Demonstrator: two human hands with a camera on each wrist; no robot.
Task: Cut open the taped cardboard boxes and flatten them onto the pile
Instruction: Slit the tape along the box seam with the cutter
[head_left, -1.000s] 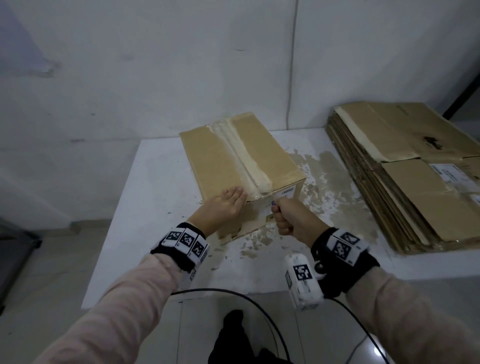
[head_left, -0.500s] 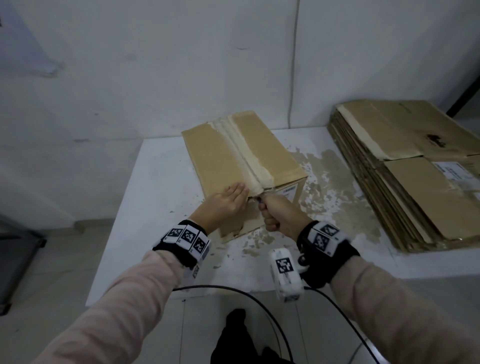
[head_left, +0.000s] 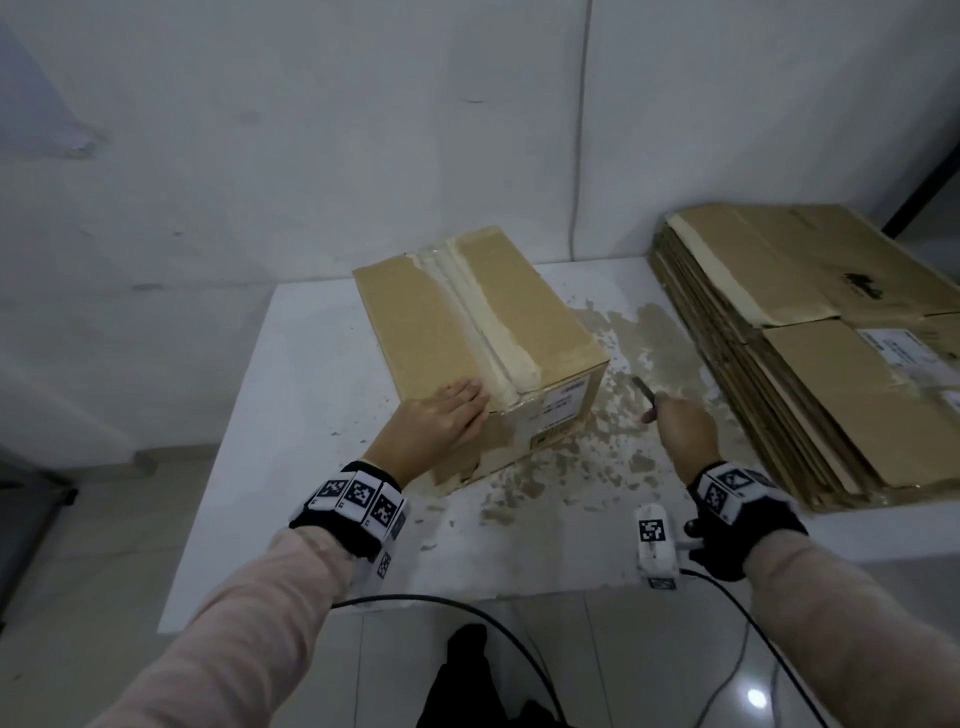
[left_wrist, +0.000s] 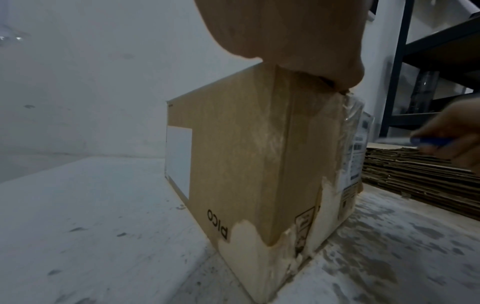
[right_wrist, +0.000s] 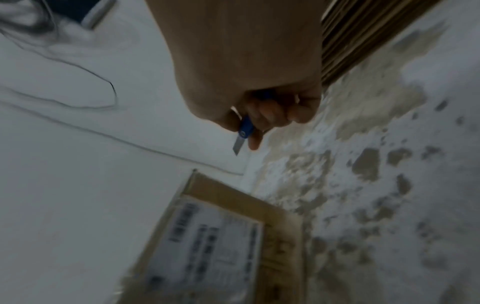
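Note:
A taped cardboard box stands on the white table, with a pale tape strip running along its top. My left hand lies flat with straight fingers on the near top corner of the box. My right hand is off to the right of the box, over the table, gripping a blue utility knife with its blade out. The right wrist view shows the labelled end of the box below the knife.
A tall pile of flattened cardboard fills the table's right side, seen edge-on in the left wrist view. The table surface between box and pile is worn brown and patchy. A dark shelf frame stands behind. Cables hang below.
My right hand with the knife has pulled away from the box's near top edge and swung out to the right. The left hand stays pressed on the box.

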